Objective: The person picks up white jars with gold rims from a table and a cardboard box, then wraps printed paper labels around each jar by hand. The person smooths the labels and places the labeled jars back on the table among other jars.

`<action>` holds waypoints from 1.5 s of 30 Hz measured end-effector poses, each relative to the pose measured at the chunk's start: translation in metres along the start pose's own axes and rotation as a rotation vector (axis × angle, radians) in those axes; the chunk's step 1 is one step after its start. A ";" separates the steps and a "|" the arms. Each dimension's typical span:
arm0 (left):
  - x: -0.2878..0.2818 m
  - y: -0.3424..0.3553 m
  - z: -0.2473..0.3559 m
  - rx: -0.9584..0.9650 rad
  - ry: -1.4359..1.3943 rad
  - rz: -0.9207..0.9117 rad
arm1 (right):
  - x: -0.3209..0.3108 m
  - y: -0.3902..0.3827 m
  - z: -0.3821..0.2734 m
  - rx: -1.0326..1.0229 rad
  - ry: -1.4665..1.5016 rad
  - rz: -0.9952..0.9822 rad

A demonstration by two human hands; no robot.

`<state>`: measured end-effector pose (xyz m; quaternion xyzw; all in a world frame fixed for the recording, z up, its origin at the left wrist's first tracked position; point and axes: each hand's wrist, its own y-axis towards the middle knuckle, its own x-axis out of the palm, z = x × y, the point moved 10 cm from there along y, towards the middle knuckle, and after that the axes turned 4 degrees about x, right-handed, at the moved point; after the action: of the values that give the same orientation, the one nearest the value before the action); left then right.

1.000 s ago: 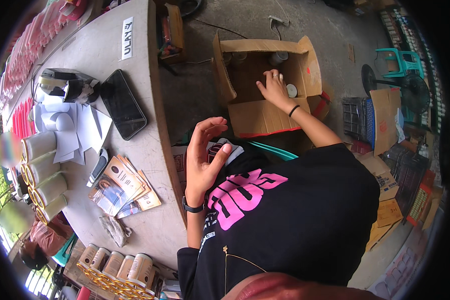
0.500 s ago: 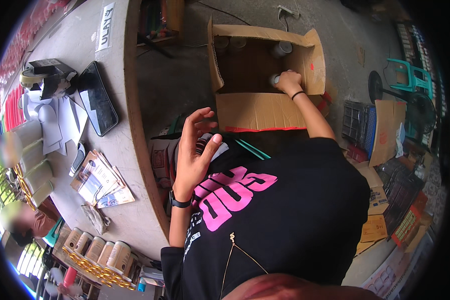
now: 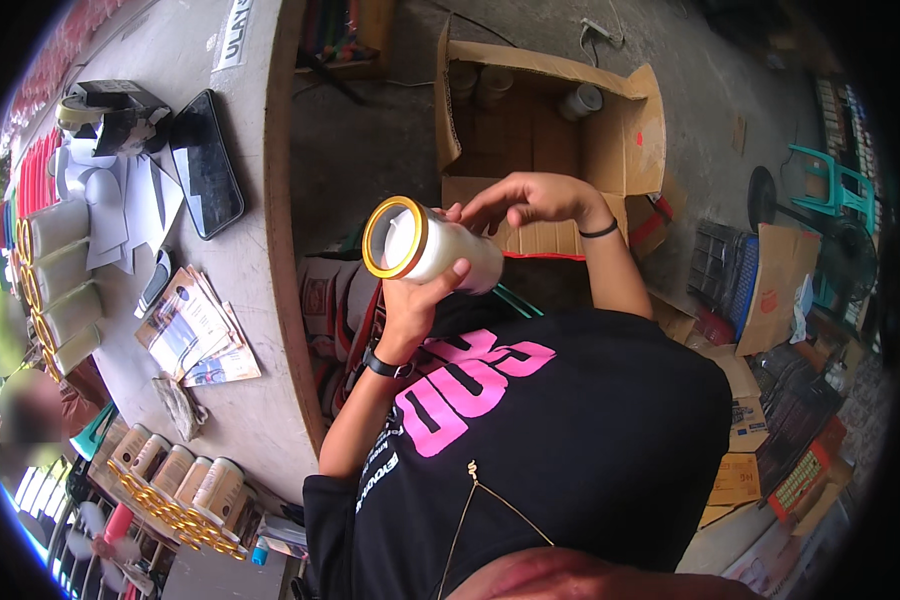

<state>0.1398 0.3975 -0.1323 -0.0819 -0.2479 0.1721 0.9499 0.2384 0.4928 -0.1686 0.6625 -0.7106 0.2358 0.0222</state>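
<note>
My left hand (image 3: pixel 412 308) is closed around a white cylindrical jar (image 3: pixel 458 256), which lies tilted across my palm in front of my chest. Its gold-rimmed end faces left, and something white shows inside that end. Just beyond the jar's other side, my right hand (image 3: pixel 542 198) has its fingers stretched out toward it; whether the fingertips touch the jar is hard to see. Behind the right hand stands an open cardboard box (image 3: pixel 625 130), where another jar (image 3: pixel 580 101) lies near the far wall and a few more sit in the shaded left corner.
To the left runs a grey table (image 3: pixel 255 310) bearing a black phone (image 3: pixel 207 165), a tape dispenser (image 3: pixel 120 118), printed leaflets (image 3: pixel 195 330) and rows of jars (image 3: pixel 70 310). At right are a black fan (image 3: pixel 840 220), a teal chair (image 3: pixel 832 185) and stacked cardboard (image 3: pixel 778 285).
My right hand has come out of the cardboard box toward my chest. The jar is now in my left hand, which was empty and raised before.
</note>
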 end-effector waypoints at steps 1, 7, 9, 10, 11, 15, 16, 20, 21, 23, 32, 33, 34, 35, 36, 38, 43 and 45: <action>-0.001 -0.001 0.002 0.014 0.071 -0.015 | -0.026 0.007 0.024 0.063 0.159 -0.031; 0.006 -0.005 0.006 0.032 0.229 -0.079 | -0.238 0.005 0.105 0.101 -1.432 1.252; 0.004 -0.005 0.007 0.027 0.213 -0.047 | -0.243 0.031 0.110 0.067 -1.684 1.181; 0.004 -0.005 0.007 0.029 0.213 -0.044 | -0.242 0.045 0.113 0.049 -1.699 1.107; 0.003 -0.005 0.007 0.031 0.213 -0.042 | -0.242 0.056 0.114 0.032 -1.712 1.035; 0.003 -0.003 0.017 0.026 0.242 -0.064 | -0.277 0.077 0.144 0.216 -1.905 1.135; 0.005 -0.001 0.021 -0.001 0.241 -0.086 | -0.263 0.082 0.138 0.228 -2.055 1.171; -0.001 -0.007 0.011 -0.044 0.262 -0.086 | -0.231 0.083 0.112 0.170 -2.045 1.108; -0.004 -0.008 0.008 -0.045 0.268 -0.083 | -0.227 0.085 0.100 0.149 -1.989 1.089; -0.004 -0.010 0.002 -0.030 0.249 -0.111 | -0.226 0.090 0.086 0.111 -1.878 1.053; -0.006 -0.009 0.004 -0.004 0.315 -0.109 | -0.251 0.101 0.093 0.347 -1.997 1.030; -0.007 -0.009 0.006 -0.007 0.313 -0.109 | -0.253 0.101 0.094 0.350 -1.981 1.023; -0.008 -0.010 0.007 -0.011 0.311 -0.110 | -0.254 0.100 0.097 0.354 -1.960 1.017; -0.010 -0.011 0.009 0.001 0.317 -0.097 | -0.256 0.099 0.099 0.357 -1.940 1.007; -0.011 -0.012 0.012 0.014 0.321 -0.088 | -0.258 0.097 0.102 0.359 -1.916 1.001; -0.015 -0.011 0.017 0.045 0.335 -0.076 | -0.262 0.094 0.110 0.374 -1.857 0.979; -0.022 -0.016 0.017 0.061 0.206 -0.015 | -0.282 0.075 0.147 0.431 -1.653 0.965; -0.022 -0.016 0.018 0.050 0.212 -0.030 | -0.288 0.063 0.155 0.495 -1.525 1.041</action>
<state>0.1177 0.3755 -0.1228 -0.0723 -0.1428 0.1543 0.9750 0.2567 0.7052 -0.4242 0.2245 -0.6692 -0.1355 -0.6953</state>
